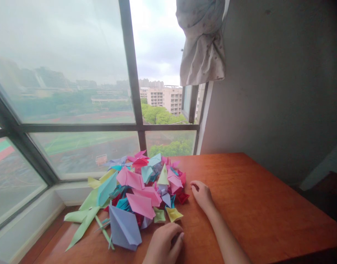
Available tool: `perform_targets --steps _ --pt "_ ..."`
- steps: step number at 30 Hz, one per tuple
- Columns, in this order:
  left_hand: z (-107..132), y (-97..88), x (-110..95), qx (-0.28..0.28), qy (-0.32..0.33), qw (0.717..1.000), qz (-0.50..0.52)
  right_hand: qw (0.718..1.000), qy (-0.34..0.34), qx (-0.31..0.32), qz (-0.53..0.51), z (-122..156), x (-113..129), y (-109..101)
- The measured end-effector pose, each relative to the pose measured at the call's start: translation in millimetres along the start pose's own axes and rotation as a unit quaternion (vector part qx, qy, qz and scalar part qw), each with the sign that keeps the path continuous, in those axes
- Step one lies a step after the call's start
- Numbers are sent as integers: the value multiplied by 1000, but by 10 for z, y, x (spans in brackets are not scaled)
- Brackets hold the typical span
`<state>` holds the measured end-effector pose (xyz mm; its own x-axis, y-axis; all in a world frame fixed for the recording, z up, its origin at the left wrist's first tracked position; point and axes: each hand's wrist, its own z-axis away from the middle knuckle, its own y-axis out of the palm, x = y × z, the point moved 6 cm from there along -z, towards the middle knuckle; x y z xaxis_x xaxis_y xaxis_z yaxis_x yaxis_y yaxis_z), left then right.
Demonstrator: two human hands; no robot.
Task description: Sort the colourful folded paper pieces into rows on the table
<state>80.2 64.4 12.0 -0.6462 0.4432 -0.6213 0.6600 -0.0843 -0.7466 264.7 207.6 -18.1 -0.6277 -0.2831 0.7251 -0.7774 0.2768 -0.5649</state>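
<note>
A heap of folded paper pieces in many colours lies on the brown wooden table (256,198), left of centre. My right hand (202,195) rests on the table just right of the heap, its fingers loosely bent and the thumb apart, nothing in it. Closest to its fingertips is a dark red folded paper piece (183,198). My left hand (165,242) lies at the near side, loosely curled, with a gap between thumb and forefinger and nothing visible inside. Beyond it sits a small yellow paper boat (174,214); a lavender paper plane (124,228) lies to its left.
Pink paper planes (141,204) top the heap, and a light green paper dragonfly shape (84,222) lies at its left edge. Behind stands a window frame (110,128) with a knotted curtain (203,47). A grey wall (267,91) rises at the right.
</note>
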Motion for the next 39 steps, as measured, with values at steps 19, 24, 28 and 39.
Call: perform_targets --steps 19,24,28,39 --pt "18 31 14 -4 17 1000 16 1000 -2 4 11 10 -19 11" --pt "10 -5 -15 -4 10 1000 14 1000 -8 4 6 14 -23 9" --pt "14 -26 -67 -12 10 1000 18 1000 -8 0 -3 24 -13 -9" --pt "484 -1032 -47 -186 27 982 -7 1000 -2 -7 -4 31 25 -46"
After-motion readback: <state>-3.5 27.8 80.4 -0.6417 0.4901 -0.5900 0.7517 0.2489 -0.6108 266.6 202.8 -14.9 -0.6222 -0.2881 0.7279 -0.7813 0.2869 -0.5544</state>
